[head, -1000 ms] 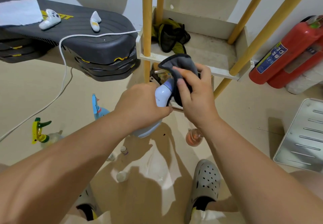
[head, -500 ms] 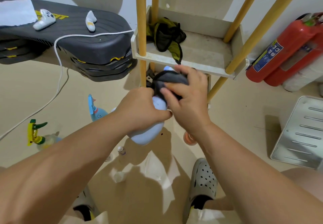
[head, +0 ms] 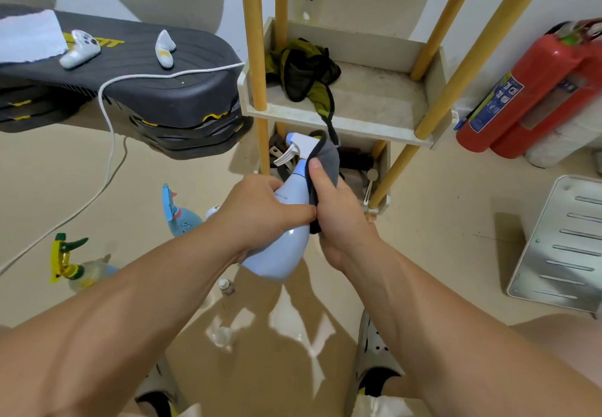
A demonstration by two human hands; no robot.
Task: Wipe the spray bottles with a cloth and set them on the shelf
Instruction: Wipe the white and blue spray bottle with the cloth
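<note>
Pale blue plastic: the spray bottle is held in the air above the floor, just on the near side of the shelf, with its spray head pointing to the far side and the trigger to the left. Left hand: fingers curled round the bottle's upper body, carrying its weight. Right hand: grips the grey cloth against the right side of the bottle, thumb lying up along the neck; the cloth drapes on past the spray head. Step in hand, as judged: wiping this bottle at neck and upper body. The belly shows no cloth on it, and I cannot tell whether it is clean. The upper shelf tray carries a green-and-black rag at far left, with bare surface to its right. The lower tier holds dark clutter I cannot identify. On the floor to the left stand a blue bottle and a clear bottle with yellow-green trigger, apart from the shelf and likely waiting their turn. Next move calls for running the cloth down over the belly while the left hand turns the bottle, then standing it upright on the bare part of the tray, clear of the rag and the yellow posts
</note>
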